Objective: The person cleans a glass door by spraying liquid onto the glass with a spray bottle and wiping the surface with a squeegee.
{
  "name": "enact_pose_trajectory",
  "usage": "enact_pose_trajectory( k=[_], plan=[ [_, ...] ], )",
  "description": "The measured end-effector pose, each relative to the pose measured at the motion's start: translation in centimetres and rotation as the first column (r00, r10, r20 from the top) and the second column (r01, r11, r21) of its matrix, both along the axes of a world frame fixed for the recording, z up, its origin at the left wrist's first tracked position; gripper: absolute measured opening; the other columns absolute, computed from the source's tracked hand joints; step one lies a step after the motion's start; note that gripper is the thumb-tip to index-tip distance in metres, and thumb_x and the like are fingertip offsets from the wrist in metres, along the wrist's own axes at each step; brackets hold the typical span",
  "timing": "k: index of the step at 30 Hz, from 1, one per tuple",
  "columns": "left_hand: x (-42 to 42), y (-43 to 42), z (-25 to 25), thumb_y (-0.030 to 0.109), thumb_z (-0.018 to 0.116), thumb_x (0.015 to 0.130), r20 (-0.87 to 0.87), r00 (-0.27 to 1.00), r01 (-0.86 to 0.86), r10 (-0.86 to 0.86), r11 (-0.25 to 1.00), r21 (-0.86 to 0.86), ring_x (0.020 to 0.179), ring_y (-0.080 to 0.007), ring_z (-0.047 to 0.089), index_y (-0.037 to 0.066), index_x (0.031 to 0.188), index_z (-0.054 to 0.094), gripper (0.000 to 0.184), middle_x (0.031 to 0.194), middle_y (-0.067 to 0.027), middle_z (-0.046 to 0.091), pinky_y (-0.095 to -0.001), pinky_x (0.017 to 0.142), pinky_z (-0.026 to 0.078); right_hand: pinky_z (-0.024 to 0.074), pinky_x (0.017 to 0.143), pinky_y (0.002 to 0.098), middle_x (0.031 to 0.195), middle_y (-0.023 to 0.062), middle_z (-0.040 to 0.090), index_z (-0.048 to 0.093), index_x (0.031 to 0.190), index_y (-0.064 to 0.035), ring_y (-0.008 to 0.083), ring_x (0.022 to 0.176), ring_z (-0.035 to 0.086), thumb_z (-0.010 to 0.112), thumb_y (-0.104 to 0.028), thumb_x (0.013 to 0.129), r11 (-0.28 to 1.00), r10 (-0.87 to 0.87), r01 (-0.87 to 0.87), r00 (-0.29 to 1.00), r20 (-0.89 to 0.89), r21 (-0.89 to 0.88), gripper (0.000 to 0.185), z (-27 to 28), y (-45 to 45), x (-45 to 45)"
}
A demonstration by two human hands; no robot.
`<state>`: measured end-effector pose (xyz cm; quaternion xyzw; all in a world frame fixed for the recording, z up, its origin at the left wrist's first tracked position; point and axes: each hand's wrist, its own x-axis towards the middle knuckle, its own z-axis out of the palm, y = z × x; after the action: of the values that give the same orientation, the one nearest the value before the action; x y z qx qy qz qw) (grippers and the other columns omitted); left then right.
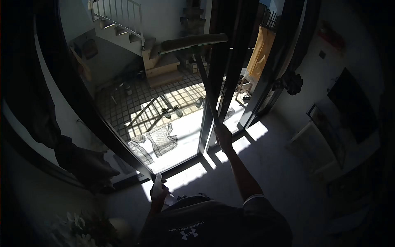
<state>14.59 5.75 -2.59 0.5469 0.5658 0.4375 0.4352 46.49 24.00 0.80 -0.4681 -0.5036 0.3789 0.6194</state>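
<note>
1. Gripping long-handled squeegee (207, 89): right hand (223, 138), fingers wrapped around the lower pole, which slants up and left.
2. Padded head (193, 43) sits high before the glass door (179, 165); can't tell if touching.
3. Left hand (159, 193): low, beside the dark shirt (210, 222), fingers closed around a spray bottle (170, 200).
4. Beyond door: shoes (177, 111) on tiled patio (189, 91), staircase (164, 77) behind.

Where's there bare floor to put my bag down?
Indoors, between the right hand on the long pole and the pale furniture at right, the floor looks bare. Crowded: the left side, with bunched curtain and plant.
</note>
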Motion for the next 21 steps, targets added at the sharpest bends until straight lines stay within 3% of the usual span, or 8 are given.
enact_pose_trajectory(
  k=[2, 3, 4, 6, 8, 15, 17, 21],
  plan=[
    [0.8, 0.0, 0.6, 0.049, 0.062, 0.068, 0.11, 0.993, 0.044, -0.042, 0.999, -0.012, 0.061, -0.0144, 0.055, -0.001, 0.13, 0.021, 0.09, 0.095, -0.0125, 0.047, -0.0242, 0.053, 0.044, 0.0302, 0.037, 0.0192, 0.051, -0.0055, 0.042, 0.054, 0.099, -0.004, 0.0019, 0.041, 0.038, 0.059, -0.022, 0.08, 0.998, 0.008, -0.007, 1.0, 0.016, -0.057, 0.026, -1.9, -1.0, 0.3],
    [1.1, 0.0, 0.0, 0.049, 0.062, 0.068, 0.126, 0.991, 0.034, -0.035, 0.999, 0.009, 0.061, -0.0143, 0.054, -0.001, 0.13, 0.02, 0.09, 0.094, -0.0125, 0.048, -0.0242, 0.053, 0.043, 0.03, 0.037, 0.02, 0.051, -0.0055, 0.042, 0.054, 0.1, -0.0048, 0.0017, 0.041, 0.038, 0.059, -0.022, 0.08, 0.993, 0.04, -0.04, 0.999, -0.005, -0.113, 0.026, -1.9, -2.0, 0.1],
    [1.4, -0.1, 0.1, 0.049, 0.062, 0.068, 0.127, 0.992, 0.025, -0.026, 1.0, 0.009, 0.061, -0.0143, 0.054, -0.001, 0.13, 0.02, 0.09, 0.094, -0.0125, 0.048, -0.0242, 0.053, 0.043, 0.0299, 0.036, 0.0201, 0.051, -0.0055, 0.042, 0.054, 0.1, -0.0056, 0.0015, 0.041, 0.038, 0.06, -0.022, 0.08, 0.988, 0.063, -0.065, 0.998, -0.015, -0.141, 0.026, -3.0, -2.5, 0.3],
    [2.2, -0.1, 0.4, 0.011, 0.051, 0.07, 0.028, 1.0, 0.003, -0.003, 0.999, 0.032, 0.059, -0.0101, 0.047, 0.004, 0.129, 0.028, 0.064, 0.089, -0.0092, 0.053, -0.0252, 0.055, 0.045, 0.0333, 0.039, 0.0212, 0.054, -0.0043, 0.044, 0.055, 0.099, -0.0064, 0.0029, 0.044, 0.042, 0.06, -0.022, 0.079, 0.977, 0.044, -0.026, 0.996, 0.078, -0.211, 0.026, -5.6, -3.5, 0.5],
    [2.6, -0.1, -0.2, 0.012, 0.052, 0.07, 0.063, 0.998, -0.014, 0.014, 1.0, 0.008, 0.059, -0.0101, 0.047, 0.004, 0.129, 0.028, 0.064, 0.089, -0.0097, 0.053, -0.0251, 0.056, 0.045, 0.036, 0.044, 0.022, 0.059, -0.0023, 0.047, 0.056, 0.097, -0.005, 0.005, 0.05, 0.045, 0.061, -0.022, 0.079, 0.994, -0.013, 0.03, 0.989, 0.148, -0.11, 0.026, -9.9, -4.3, 0.6],
    [3.8, -0.5, 0.6, 0.012, 0.053, 0.071, 0.184, 0.981, -0.057, 0.056, 0.998, 0.005, 0.058, -0.0108, 0.05, 0.003, 0.129, 0.029, 0.064, 0.091, -0.0118, 0.053, -0.0257, 0.056, 0.046, 0.0409, 0.052, 0.0299, 0.066, 0.0055, 0.055, 0.056, 0.093, -0.0049, 0.0118, 0.059, 0.05, 0.059, -0.023, 0.079, 0.935, 0.088, -0.027, 0.984, 0.156, -0.355, 0.023, -17.8, -9.6, 1.8],
    [4.0, -0.3, 0.9, 0.012, 0.054, 0.071, 0.192, 0.979, -0.061, 0.065, 0.998, -0.028, 0.059, -0.0111, 0.051, 0.003, 0.129, 0.029, 0.063, 0.092, -0.0121, 0.053, -0.026, 0.056, 0.046, 0.0357, 0.039, 0.0276, 0.054, 0.0017, 0.047, 0.056, 0.09, -0.0048, 0.0111, 0.044, 0.048, 0.057, -0.021, 0.081, 0.982, 0.039, 0.028, 0.94, 0.34, -0.189, 0.019, -19.8, -10.6, 2.1],
    [3.7, -0.6, -0.8, 0.011, 0.053, 0.071, 0.127, 0.992, -0.016, 0.018, 1.0, -0.014, 0.06, -0.0114, 0.052, 0.003, 0.128, 0.03, 0.062, 0.092, -0.0122, 0.053, -0.0269, 0.057, 0.046, 0.041, 0.047, 0.0333, 0.062, 0.0103, 0.054, 0.055, 0.091, -0.0036, 0.0206, 0.055, 0.057, 0.059, -0.023, 0.079, 0.976, 0.048, 0.079, 0.83, 0.556, -0.202, 0.023, -24.0, -12.9, 3.9]
  ],
)
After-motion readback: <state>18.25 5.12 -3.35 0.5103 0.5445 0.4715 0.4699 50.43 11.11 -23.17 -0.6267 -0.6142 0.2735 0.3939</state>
